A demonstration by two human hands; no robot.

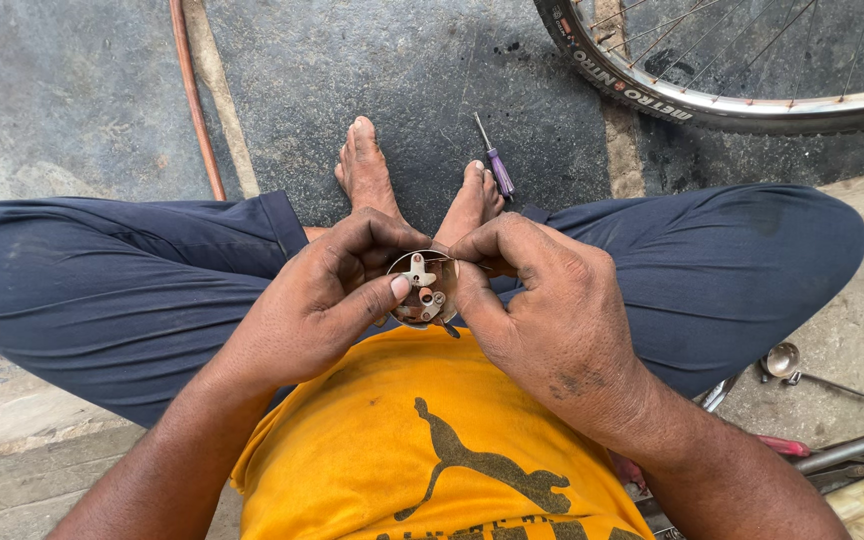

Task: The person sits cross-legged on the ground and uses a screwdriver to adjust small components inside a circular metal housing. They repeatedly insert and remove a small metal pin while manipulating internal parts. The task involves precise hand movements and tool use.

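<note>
Looking down, we see the concrete floor (pixel 432 90) first, dark and patchy, with our crossed legs in navy trousers (pixel 122 290) and a yellow shirt (pixel 422 440) filling the lower frame. Bicycle wheel (pixel 752 85) sits top right, tyre and spokes partly in view. Thin reddish hose (pixel 194 95) runs along the floor top left. Metal tools (pixel 852 450) lie by our right knee, kind unclear.

Left hand (pixel 302 315) and right hand (pixel 552 315) meet over our lap, above the bare feet (pixel 417 185). Both pinch a small round metal part (pixel 424 290) between them, held face-up: left thumb pressed on its open face, right fingers curled tight on its right edge. Inside we see small plates and rivets. Purple-handled screwdriver (pixel 497 165) lies on the floor just beside the right foot.
</note>
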